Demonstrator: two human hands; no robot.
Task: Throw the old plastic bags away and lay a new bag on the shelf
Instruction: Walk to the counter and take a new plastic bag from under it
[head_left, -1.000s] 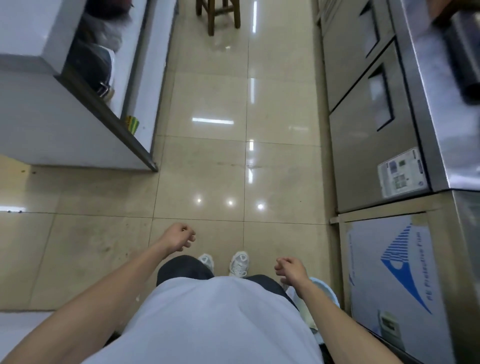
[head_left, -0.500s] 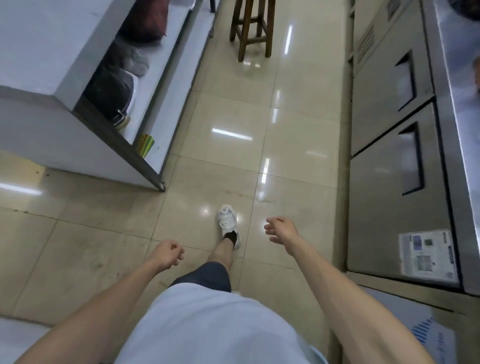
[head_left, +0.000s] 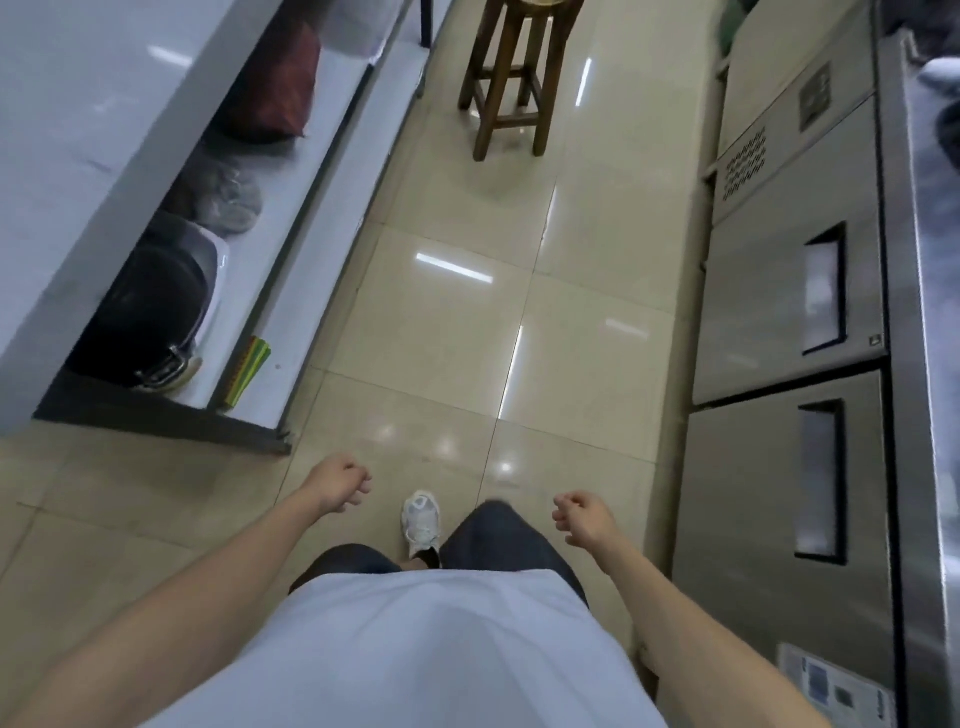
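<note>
Head view: our left hand (head_left: 340, 483) and right hand (head_left: 584, 525) loosely curled, holding nothing, above glossy beige tiled floor (head_left: 441, 322); white lower shelf (head_left: 291, 249) to our left.

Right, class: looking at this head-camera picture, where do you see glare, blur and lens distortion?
Head view: bright streaks of ceiling light glare on the glossy floor tiles; the steel counter at the right edge is smeared with blur; wide-angle distortion splays the shelf and fridge doors outward, while the stool stays fairly sharp.
</note>
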